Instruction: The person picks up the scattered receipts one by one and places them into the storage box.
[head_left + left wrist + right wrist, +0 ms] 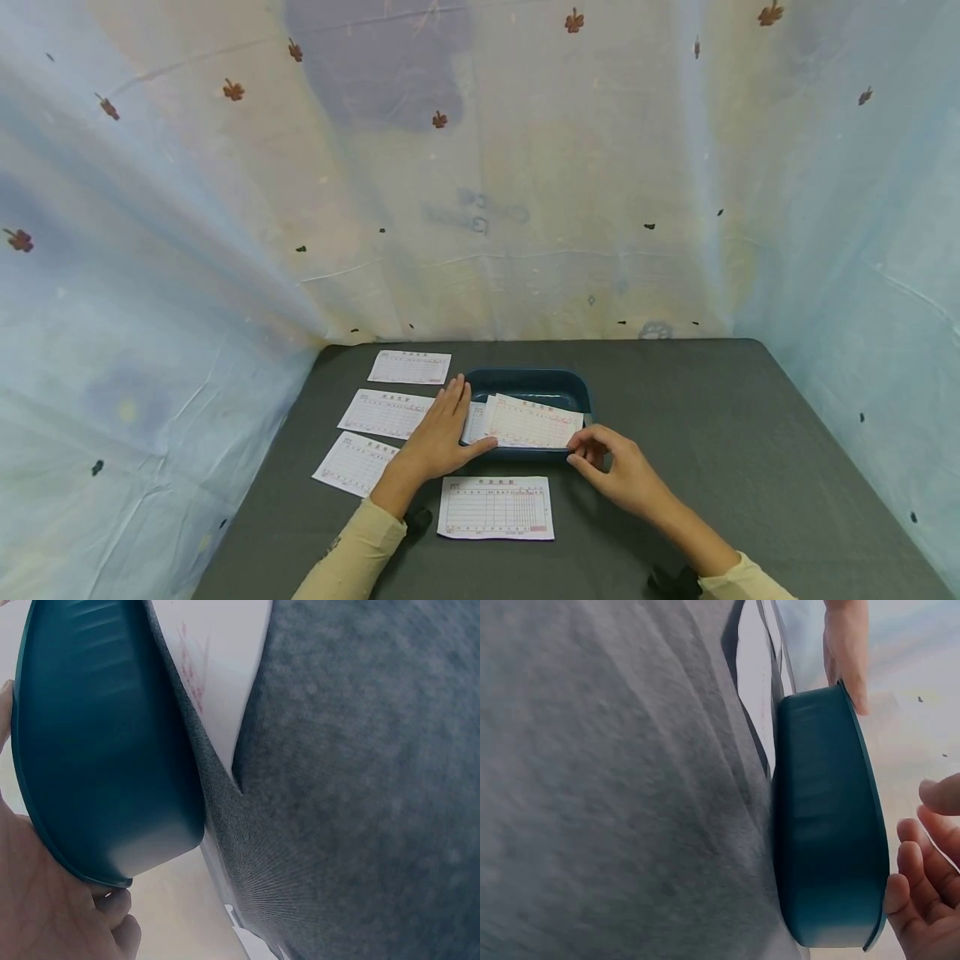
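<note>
Four printed form slips [495, 508] on the grey table [690, 417], at least two more inside one teal tray [528, 455].
The left hand [438, 435], fingers extended, touches the tray's left end; the right hand [624, 473], loosely bent and holding nothing, touches its right rim. The left arm partly hides two table slips; overlap obscures the tray's exact count.

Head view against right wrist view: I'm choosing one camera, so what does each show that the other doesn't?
Only the head view shows the printed slips inside the tray and the slip farthest back. Only the right wrist view shows the tray's near outer wall side-on, from rim to base. Both share the tray, left hand, right hand, gray cloth and front slip.
</note>
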`<action>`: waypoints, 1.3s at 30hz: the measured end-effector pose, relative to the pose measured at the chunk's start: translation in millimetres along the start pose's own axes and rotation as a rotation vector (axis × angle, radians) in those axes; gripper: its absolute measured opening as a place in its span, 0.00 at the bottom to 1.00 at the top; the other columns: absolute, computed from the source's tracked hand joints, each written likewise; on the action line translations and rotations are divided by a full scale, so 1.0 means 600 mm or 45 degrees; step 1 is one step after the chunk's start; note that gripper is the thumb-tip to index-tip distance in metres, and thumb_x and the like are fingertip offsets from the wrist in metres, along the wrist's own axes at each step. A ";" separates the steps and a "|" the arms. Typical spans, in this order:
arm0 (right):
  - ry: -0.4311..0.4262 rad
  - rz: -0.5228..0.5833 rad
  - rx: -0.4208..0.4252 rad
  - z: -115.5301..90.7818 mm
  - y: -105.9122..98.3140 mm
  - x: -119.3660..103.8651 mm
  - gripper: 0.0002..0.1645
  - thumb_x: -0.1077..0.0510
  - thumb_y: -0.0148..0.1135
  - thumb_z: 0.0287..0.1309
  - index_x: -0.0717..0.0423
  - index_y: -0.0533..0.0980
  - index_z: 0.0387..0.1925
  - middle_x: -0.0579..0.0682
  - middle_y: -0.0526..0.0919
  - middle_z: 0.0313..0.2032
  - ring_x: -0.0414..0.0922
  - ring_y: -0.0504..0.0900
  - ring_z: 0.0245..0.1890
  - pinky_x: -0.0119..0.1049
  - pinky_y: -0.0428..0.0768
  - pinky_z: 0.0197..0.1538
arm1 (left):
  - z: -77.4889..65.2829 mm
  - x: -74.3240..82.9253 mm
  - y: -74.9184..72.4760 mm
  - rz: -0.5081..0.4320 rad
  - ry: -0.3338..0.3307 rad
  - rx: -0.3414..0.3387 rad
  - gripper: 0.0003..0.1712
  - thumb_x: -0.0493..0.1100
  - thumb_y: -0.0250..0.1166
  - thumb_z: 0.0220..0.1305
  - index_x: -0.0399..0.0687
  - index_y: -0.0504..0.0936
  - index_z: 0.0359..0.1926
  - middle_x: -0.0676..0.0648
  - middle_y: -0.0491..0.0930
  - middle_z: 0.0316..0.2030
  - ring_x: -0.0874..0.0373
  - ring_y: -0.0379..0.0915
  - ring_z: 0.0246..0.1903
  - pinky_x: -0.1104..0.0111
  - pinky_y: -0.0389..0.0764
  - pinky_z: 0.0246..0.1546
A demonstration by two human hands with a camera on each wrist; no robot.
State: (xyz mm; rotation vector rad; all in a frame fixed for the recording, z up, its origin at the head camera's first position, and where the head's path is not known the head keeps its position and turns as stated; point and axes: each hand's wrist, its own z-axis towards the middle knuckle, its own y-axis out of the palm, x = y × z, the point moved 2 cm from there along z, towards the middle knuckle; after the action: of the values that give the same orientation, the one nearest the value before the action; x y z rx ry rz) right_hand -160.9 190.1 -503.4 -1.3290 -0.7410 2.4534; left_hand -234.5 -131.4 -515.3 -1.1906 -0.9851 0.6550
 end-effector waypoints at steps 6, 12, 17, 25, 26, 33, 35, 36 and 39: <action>-0.022 0.071 -0.084 -0.014 0.008 -0.005 0.11 0.61 0.77 0.66 0.54 0.84 0.47 0.38 0.83 0.36 0.35 0.79 0.32 0.39 0.83 0.32 | -0.001 0.001 -0.001 0.008 -0.008 -0.003 0.69 0.84 0.51 0.69 0.36 0.44 0.86 0.39 0.37 0.87 0.45 0.32 0.86 0.48 0.45 0.84; -0.030 0.125 -0.223 -0.024 0.021 -0.001 0.14 0.57 0.77 0.66 0.54 0.83 0.50 0.43 0.84 0.38 0.41 0.82 0.33 0.37 0.84 0.35 | -0.002 0.002 -0.001 0.002 -0.022 -0.001 0.69 0.84 0.51 0.69 0.36 0.44 0.86 0.40 0.37 0.87 0.45 0.32 0.86 0.48 0.45 0.84; 0.044 0.120 -0.352 -0.028 0.032 0.004 0.16 0.53 0.76 0.68 0.54 0.83 0.52 0.43 0.83 0.39 0.42 0.82 0.35 0.34 0.83 0.37 | -0.001 0.003 0.000 0.007 -0.035 -0.014 0.69 0.85 0.51 0.68 0.37 0.43 0.86 0.40 0.37 0.87 0.46 0.31 0.86 0.49 0.43 0.84; 0.116 0.100 -0.438 -0.029 0.042 0.004 0.18 0.52 0.76 0.67 0.56 0.82 0.53 0.45 0.82 0.38 0.40 0.80 0.34 0.33 0.80 0.36 | 0.005 -0.001 0.002 0.017 -0.062 -0.051 0.70 0.86 0.49 0.67 0.40 0.40 0.87 0.43 0.32 0.87 0.48 0.27 0.86 0.51 0.41 0.85; 0.122 0.102 -0.446 -0.029 0.043 0.004 0.19 0.53 0.77 0.67 0.56 0.82 0.53 0.45 0.82 0.38 0.40 0.79 0.34 0.32 0.80 0.36 | 0.005 -0.001 0.002 0.020 -0.066 -0.057 0.70 0.86 0.48 0.67 0.40 0.39 0.87 0.44 0.32 0.87 0.49 0.27 0.86 0.52 0.40 0.85; 0.148 0.077 -0.488 -0.030 0.055 0.004 0.21 0.53 0.78 0.65 0.57 0.82 0.54 0.47 0.81 0.37 0.36 0.77 0.32 0.28 0.77 0.34 | 0.009 -0.002 0.001 0.021 -0.053 -0.035 0.69 0.85 0.50 0.68 0.39 0.41 0.87 0.42 0.34 0.87 0.47 0.29 0.86 0.51 0.41 0.85; 0.151 0.062 -0.494 -0.030 0.058 0.004 0.22 0.54 0.78 0.65 0.58 0.82 0.55 0.47 0.81 0.37 0.35 0.76 0.32 0.27 0.76 0.34 | 0.010 -0.002 0.001 0.023 -0.049 -0.031 0.69 0.85 0.50 0.68 0.39 0.41 0.87 0.42 0.35 0.87 0.47 0.29 0.86 0.51 0.42 0.85; 0.152 0.054 -0.496 -0.030 0.059 0.003 0.23 0.54 0.79 0.64 0.58 0.81 0.56 0.47 0.81 0.38 0.35 0.76 0.32 0.27 0.76 0.34 | 0.010 -0.002 0.001 0.025 -0.052 -0.037 0.70 0.85 0.50 0.68 0.39 0.41 0.87 0.42 0.34 0.87 0.47 0.29 0.86 0.52 0.41 0.85; 0.162 0.029 -0.498 -0.028 0.063 0.002 0.25 0.54 0.79 0.63 0.59 0.81 0.57 0.46 0.80 0.37 0.34 0.75 0.32 0.27 0.76 0.34 | 0.011 -0.001 0.001 0.028 -0.054 -0.040 0.70 0.86 0.49 0.68 0.39 0.40 0.87 0.43 0.33 0.87 0.48 0.28 0.86 0.52 0.40 0.85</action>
State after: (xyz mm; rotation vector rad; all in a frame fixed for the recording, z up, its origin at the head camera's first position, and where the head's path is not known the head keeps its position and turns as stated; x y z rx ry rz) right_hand -146.7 164.3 -532.6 -1.6145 -1.2233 2.2898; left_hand -240.3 -128.8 -515.6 -1.2210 -1.0226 0.6869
